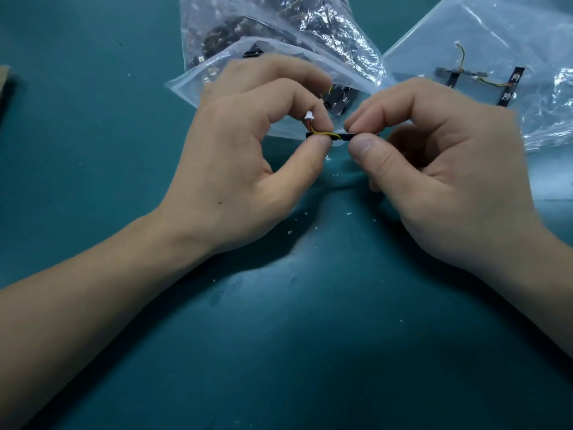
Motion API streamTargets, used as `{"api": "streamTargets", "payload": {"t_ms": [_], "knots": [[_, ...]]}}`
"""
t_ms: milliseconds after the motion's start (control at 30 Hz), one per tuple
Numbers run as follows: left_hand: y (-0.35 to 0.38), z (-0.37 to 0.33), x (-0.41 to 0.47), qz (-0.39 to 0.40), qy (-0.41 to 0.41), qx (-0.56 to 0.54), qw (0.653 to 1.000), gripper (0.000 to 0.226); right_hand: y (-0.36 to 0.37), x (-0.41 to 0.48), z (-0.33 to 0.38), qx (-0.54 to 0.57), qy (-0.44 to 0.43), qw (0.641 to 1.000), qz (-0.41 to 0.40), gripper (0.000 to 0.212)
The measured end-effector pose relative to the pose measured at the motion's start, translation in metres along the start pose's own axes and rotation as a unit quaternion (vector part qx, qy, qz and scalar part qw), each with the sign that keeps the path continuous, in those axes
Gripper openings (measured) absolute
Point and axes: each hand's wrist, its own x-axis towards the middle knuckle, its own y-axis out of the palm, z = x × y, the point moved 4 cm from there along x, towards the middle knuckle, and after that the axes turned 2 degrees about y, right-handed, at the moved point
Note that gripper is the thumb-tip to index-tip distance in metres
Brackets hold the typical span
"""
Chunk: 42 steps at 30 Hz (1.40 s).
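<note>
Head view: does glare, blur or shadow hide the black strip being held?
Head view: black strip reads clearly between left hand and right hand; glare whitens the plastic bag behind; right hand's outer edge is smeared; shadows darken the teal cloth under the wrists.

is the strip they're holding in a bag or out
Out: left hand and right hand pinch the strip bare, in front of the bag.
</note>
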Motion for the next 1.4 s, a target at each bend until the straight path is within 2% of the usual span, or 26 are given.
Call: {"api": "streamTargets", "payload": {"t_ms": [167, 367, 567, 733, 933, 1067, 1233, 1400], "knots": [[0.001, 0.001, 0.002, 0.018, -0.023, -0.025, 0.999, 0.001, 0.001, 0.001, -0.002, -0.004, 0.016, 1.000, 0.018, 0.004], [0.004, 0.002, 0.000, 0.036, -0.079, -0.046, 0.995, 0.004, -0.001, 0.002, 0.004, -0.083, -0.051, 0.995, 0.027, 0.003], [0.007, 0.004, 0.000, 0.063, -0.089, -0.031, 0.994, 0.004, 0.001, 0.006, -0.002, -0.096, 0.037, 0.993, 0.063, 0.003], [0.006, 0.003, 0.000, 0.059, -0.082, -0.031, 0.994, 0.004, -0.005, 0.009, -0.005, -0.112, 0.025, 0.986, 0.119, 0.006], [0.008, 0.001, -0.001, 0.080, -0.077, -0.022, 0.994, 0.007, -0.001, 0.007, -0.008, -0.151, -0.043, 0.977, 0.145, 0.008], [0.007, 0.004, 0.001, 0.065, -0.085, -0.041, 0.993, 0.007, -0.004, 0.008, -0.008, -0.122, -0.023, 0.984, 0.128, 0.005], [0.009, 0.005, 0.000, 0.087, -0.088, -0.058, 0.991, 0.005, -0.001, 0.007, -0.006, -0.122, -0.021, 0.982, 0.139, 0.001], [0.009, 0.011, 0.002, 0.096, -0.143, -0.154, 0.973, 0.007, -0.005, 0.006, -0.009, -0.092, 0.014, 0.988, 0.127, 0.018]]}}
